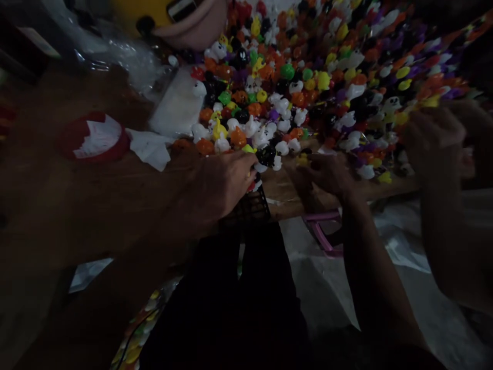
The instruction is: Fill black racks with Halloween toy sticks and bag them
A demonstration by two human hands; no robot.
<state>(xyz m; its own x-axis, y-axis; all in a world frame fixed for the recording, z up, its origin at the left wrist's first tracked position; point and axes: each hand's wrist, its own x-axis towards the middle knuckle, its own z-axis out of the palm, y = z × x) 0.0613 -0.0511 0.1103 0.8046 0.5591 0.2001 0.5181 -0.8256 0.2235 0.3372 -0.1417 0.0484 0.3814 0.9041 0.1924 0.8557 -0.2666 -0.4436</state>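
My left hand (227,180) is closed at the table's front edge, its fingers curled around several small plastic figures. A black figure (265,154) shows beside its fingertips, and a red and white figure (254,184) peeks out below them. To the right, my right hand (329,172) hovers low over the wooden table (287,192), thumb and fingers pinched together. A small yellowish figure (303,159) shows at its fingertips, dark and blurred. Just ahead of both hands spreads a large pile of figures (265,134) in white, orange, black, yellow, green and purple.
Another person's hands (439,131) reach into the pile at the right. On the left are a red bowl (125,144) with paper slips, a white paper (152,149) and clear plastic bags (179,105). A pink basin (204,28) stands behind; a black basket (264,205) and pink stool (323,236) are below.
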